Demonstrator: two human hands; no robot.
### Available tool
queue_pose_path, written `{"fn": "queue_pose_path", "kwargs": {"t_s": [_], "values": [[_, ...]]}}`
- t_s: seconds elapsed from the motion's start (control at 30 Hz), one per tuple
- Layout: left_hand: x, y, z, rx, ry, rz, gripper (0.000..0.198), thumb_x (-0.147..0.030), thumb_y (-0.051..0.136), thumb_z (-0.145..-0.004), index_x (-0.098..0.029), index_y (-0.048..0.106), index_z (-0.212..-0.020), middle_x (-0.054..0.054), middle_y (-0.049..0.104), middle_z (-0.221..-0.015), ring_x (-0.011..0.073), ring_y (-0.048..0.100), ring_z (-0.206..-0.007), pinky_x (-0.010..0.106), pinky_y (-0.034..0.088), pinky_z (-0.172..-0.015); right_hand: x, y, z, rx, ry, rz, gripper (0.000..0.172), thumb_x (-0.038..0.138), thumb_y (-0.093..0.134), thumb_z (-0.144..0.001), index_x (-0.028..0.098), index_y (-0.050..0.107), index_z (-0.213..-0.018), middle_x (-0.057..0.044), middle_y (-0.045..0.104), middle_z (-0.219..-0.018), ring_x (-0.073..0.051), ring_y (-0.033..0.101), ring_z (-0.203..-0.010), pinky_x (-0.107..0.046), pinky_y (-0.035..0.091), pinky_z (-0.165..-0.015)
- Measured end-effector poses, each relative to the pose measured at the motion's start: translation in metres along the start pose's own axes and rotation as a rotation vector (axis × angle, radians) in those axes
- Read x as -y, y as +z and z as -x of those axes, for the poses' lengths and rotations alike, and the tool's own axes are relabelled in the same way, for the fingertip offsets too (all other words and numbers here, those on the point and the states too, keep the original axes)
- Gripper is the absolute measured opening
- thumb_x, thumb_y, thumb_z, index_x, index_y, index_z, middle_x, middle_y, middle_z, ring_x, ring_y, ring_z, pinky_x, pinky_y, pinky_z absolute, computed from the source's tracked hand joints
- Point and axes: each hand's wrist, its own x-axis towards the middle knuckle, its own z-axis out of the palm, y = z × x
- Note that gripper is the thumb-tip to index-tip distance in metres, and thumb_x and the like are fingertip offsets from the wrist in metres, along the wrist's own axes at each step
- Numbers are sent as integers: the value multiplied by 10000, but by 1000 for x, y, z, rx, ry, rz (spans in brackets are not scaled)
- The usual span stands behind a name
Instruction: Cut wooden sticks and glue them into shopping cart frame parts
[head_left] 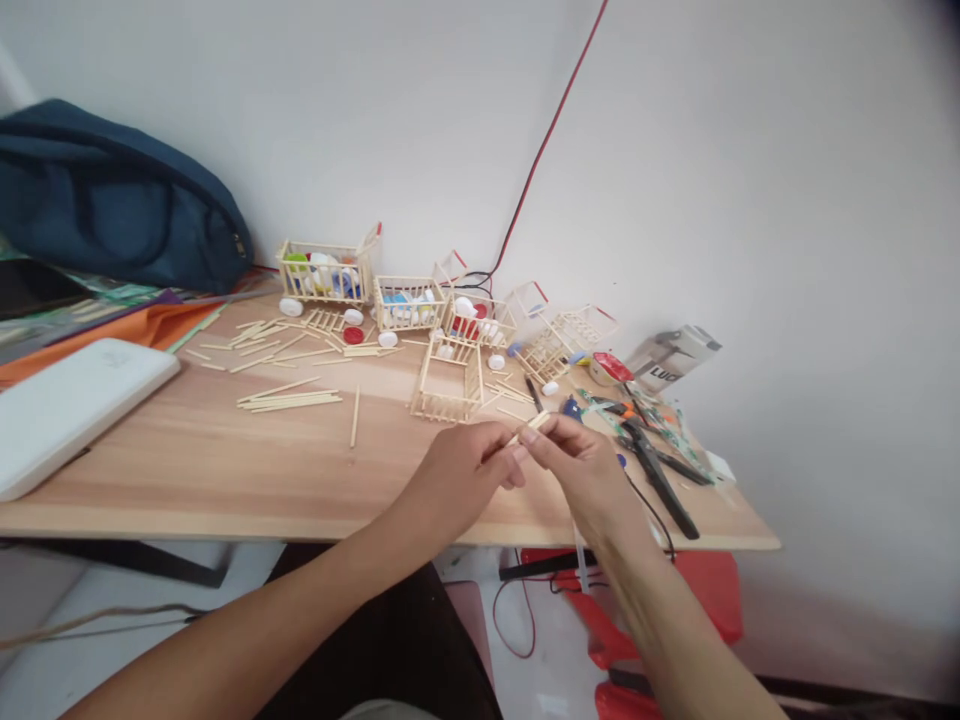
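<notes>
Above the bench, both forearms angle inward. Left hand and right hand meet, pinching thin wooden sticks, which slant between them.

Held sticks partly behind fingers

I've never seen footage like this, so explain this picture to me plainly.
No machine here: these are a person's bare left hand and right hand, seen from a camera on that person's head, looking forward and down. Both hands pinch pale wooden sticks; how many is hard to tell. On the wooden table lie loose sticks, an open stick frame and, near the wall, miniature stick carts, some loaded with small coloured pieces. A blue bag sits at the far left.
</notes>
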Motion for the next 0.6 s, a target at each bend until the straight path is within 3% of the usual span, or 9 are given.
{"fn": "queue_pose_path", "kwargs": {"t_s": [0.07, 0.2, 0.33, 0.6], "values": [[7, 1, 3, 19, -64, 95, 311, -347, 469, -868, -162, 581, -644, 6, 620, -600, 116, 581, -555, 221, 478, -576, -3, 8, 4, 51, 7, -27, 264, 420, 687, -779, 194, 610, -666, 8, 590, -669, -132, 516, -658, -267, 411, -663], [12, -3, 13, 54, -151, 258, 220, -342, 504, -816, -157, 570, -715, -19, 571, -549, 93, 506, -441, 204, 446, -442, -4, 8, 8, 138, 1, -20, 304, 452, 661, -802, 190, 586, -668, 14, 548, -657, -118, 476, -629, -258, 390, -627], [6, -6, 19, 98, -200, 238, 234, -319, 501, -804, -137, 573, -676, -3, 583, -541, 81, 497, -416, 199, 442, -433, 1, -3, 7, 217, 24, 14, 282, 459, 679, -789, 186, 608, -774, 33, 524, -637, -100, 436, -581, -246, 364, -582], [12, -6, 20, 233, -275, 216, 235, -345, 547, -805, -132, 591, -715, -2, 595, -531, 93, 528, -423, 190, 439, -408, 7, -24, -1, 485, 20, 306, 221, 398, 648, -814, 179, 654, -846, -7, 624, -730, -128, 533, -668, -252, 405, -619]]}}
